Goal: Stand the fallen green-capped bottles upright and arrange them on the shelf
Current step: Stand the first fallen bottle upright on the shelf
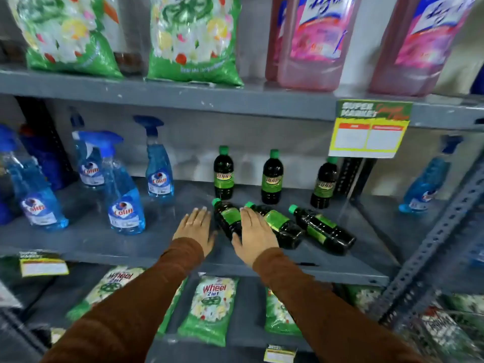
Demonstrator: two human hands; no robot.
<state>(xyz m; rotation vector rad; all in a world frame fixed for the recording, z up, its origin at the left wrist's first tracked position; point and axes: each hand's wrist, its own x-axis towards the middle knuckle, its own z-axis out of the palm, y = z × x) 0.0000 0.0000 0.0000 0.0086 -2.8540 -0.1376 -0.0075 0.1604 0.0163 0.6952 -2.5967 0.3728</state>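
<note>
Three dark bottles with green caps lie on their sides on the grey middle shelf (104,239): a left one (225,216), a middle one (280,225) and a right one (323,229), caps pointing back-left. Three more stand upright behind them at the shelf's back: left (223,176), middle (272,179), right (323,186). My left hand (195,229) hovers flat, fingers apart, just left of the left fallen bottle, holding nothing. My right hand (255,237) reaches flat over the gap between the left and middle fallen bottles and hides part of both.
Blue spray bottles (125,203) stand on the shelf's left half; another (424,187) sits beyond the right upright post (442,231). A yellow price tag (369,129) hangs from the shelf above. Green detergent packets (212,307) lie on the lower shelf.
</note>
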